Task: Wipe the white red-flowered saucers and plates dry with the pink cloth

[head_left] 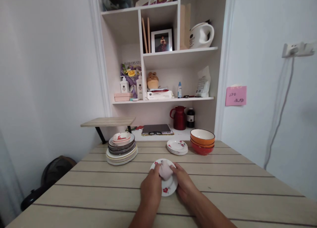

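In the head view, both hands are at the near middle of the tabletop (99, 196), closed around a small white plate (170, 185) with red flowers. The left hand (151, 185) grips its left edge, fingers drawn in, with the thumb by a pale cloth (165, 170) bunched on the plate's upper face. The right hand (184, 182) holds the right edge, its thumb touching the cloth. The plate's face is turned up; whether its underside touches the tabletop cannot be told.

Just beyond it is a short stack of flowered plates (177, 151). Right of these, close by, are nested bowls (202, 141), orange above and red at the bottom. Off to the left rises a taller stack (122, 158): pale plates below, dark-rimmed dishes above, small pinkish dishes on top. A little raised shelf (107, 122) is behind that stack.

Past the tabletop's far edge are a closed laptop (156, 128) with glasses (155, 133) before it, a red jug (179, 118) and a dark bottle (190, 118) just beside the jug. A pink note (235, 96) is on the right wall.
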A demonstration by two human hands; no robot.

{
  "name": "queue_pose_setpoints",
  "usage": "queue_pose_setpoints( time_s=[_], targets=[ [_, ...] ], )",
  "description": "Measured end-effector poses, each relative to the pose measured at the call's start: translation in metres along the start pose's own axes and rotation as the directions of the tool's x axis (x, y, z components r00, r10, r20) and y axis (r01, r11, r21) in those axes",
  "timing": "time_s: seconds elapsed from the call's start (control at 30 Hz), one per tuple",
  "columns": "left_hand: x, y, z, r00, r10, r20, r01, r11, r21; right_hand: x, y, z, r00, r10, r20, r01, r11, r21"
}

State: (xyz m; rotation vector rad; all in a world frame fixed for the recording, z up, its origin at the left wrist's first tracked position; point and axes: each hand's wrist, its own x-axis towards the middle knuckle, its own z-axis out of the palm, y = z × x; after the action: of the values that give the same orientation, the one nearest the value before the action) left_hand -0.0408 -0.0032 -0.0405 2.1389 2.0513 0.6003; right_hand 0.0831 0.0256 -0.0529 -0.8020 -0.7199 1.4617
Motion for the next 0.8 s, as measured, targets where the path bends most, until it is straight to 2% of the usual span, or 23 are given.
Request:
queue_pose_setpoints(
  time_s=[0.1, 0.23, 0.33, 0.43, 0.53, 0.6, 0.8],
  targets=[
    [0.002, -0.006, -0.002, 0.998, -0.058, -0.016, 0.057, 0.998, -0.018, -0.001, 0.001, 0.0, 1.0, -0.007, -0.024, 0.007, 1.0, -0.017],
    [-0.003, -0.001, -0.008, 0.997, -0.052, 0.052, 0.051, 0.998, 0.025, 0.001, 0.001, 0.0, 0.998, -0.029, -0.051, 0.03, 0.999, 0.019],
    [-0.01, 0.008, -0.01, 0.987, 0.077, 0.143, -0.082, 0.996, 0.029, 0.003, -0.001, -0.001, 0.997, -0.022, -0.075, 0.025, 0.998, 0.051],
    [-0.015, 0.012, -0.01, 0.957, 0.234, 0.169, -0.236, 0.972, -0.006, 0.003, -0.003, -0.001, 0.998, 0.0, -0.065, 0.003, 0.999, 0.052],
    [-0.015, 0.011, -0.008, 0.951, 0.27, 0.153, -0.268, 0.963, -0.03, 0.003, -0.003, -0.001, 1.0, 0.016, -0.022, -0.015, 0.999, 0.046],
    [-0.012, 0.008, -0.006, 0.96, 0.243, 0.136, -0.241, 0.97, -0.034, 0.003, -0.001, -0.002, 1.0, 0.014, -0.008, -0.013, 0.999, 0.048],
    [0.0, 0.003, 0.001, 0.997, 0.016, 0.075, -0.014, 0.999, -0.034, 0.006, 0.004, -0.004, 1.0, 0.006, -0.016, -0.005, 0.999, 0.05]
  ],
)
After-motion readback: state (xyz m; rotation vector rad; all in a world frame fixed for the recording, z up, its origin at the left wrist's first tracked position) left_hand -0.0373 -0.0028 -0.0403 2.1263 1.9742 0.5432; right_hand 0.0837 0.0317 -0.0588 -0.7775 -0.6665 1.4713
